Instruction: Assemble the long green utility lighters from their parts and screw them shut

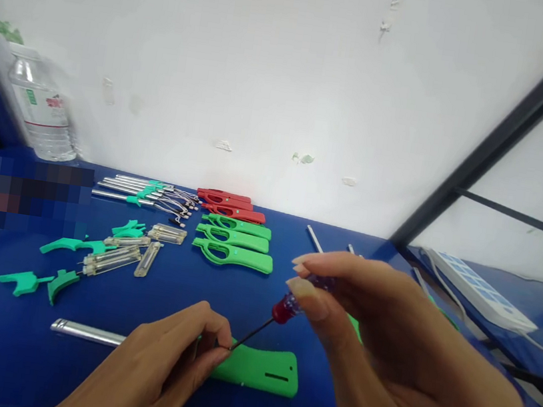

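My left hand (173, 358) pinches down on a green lighter body (263, 371) that has a metal tube (82, 330) sticking out to the left, lying on the blue table (147, 300). My right hand (383, 340) is closed on a small screwdriver (281, 311) with a red collar. Its thin shaft slants down to the green body beside my left fingertips.
Rows of red shells (228, 203) and green shells (236, 240) lie mid-table. Metal tube assemblies (142, 191), clear tanks (115, 256) and green triggers (63, 245) are at the left. A water bottle (40, 105) stands by the wall. A power strip (481, 290) lies right.
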The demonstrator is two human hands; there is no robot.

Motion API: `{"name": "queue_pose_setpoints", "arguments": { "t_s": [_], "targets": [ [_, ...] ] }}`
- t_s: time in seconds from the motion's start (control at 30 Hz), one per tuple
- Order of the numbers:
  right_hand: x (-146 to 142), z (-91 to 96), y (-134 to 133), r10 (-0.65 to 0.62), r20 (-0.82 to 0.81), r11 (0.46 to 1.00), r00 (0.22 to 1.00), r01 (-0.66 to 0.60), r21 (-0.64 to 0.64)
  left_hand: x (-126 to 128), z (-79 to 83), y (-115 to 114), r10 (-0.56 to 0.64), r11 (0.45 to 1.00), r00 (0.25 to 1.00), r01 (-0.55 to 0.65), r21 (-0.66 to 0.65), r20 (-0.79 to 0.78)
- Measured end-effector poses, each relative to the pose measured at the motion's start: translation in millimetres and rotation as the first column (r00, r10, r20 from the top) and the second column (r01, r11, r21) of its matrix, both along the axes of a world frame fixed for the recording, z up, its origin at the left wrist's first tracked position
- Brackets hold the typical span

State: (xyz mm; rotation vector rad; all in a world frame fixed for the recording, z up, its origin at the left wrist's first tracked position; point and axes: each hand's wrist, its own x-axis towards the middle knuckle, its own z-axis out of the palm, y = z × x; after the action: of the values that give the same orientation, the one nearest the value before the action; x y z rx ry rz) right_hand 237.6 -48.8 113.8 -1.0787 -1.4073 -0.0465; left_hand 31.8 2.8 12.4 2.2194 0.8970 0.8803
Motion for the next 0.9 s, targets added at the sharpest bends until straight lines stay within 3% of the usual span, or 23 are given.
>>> {"name": "queue_pose_setpoints", "arguments": {
  "t_s": [0.23,0.43,0.63,0.77,0.9],
  "targets": [
    [17.7,12.0,-12.5,-0.006,0.077,0.99,0.997,0.017,-0.14,27.5,3.0,-8.1,-0.025,1.0,1.0,0.025,0.017,0.002],
    [41.8,16.6,-26.7,-0.023,0.087,0.988,0.996,0.037,-0.152,62.9,9.5,-10.0,-0.129,0.991,0.992,0.129,0.041,0.001],
    [59.0,19.3,-31.8,0.028,0.243,0.939,0.97,0.058,-0.339,75.0,0.0,-3.2,-0.091,0.958,0.991,0.114,0.264,-0.099],
    [59.6,16.7,-28.5,0.081,0.22,0.916,0.972,0.014,-0.402,77.2,-6.4,0.9,-0.093,0.921,0.978,0.155,0.356,-0.185],
    [58.3,13.4,-26.2,0.067,0.19,0.914,0.979,0.016,-0.404,79.3,-7.2,2.9,-0.084,0.906,0.982,0.147,0.396,-0.172]
  ]
}}
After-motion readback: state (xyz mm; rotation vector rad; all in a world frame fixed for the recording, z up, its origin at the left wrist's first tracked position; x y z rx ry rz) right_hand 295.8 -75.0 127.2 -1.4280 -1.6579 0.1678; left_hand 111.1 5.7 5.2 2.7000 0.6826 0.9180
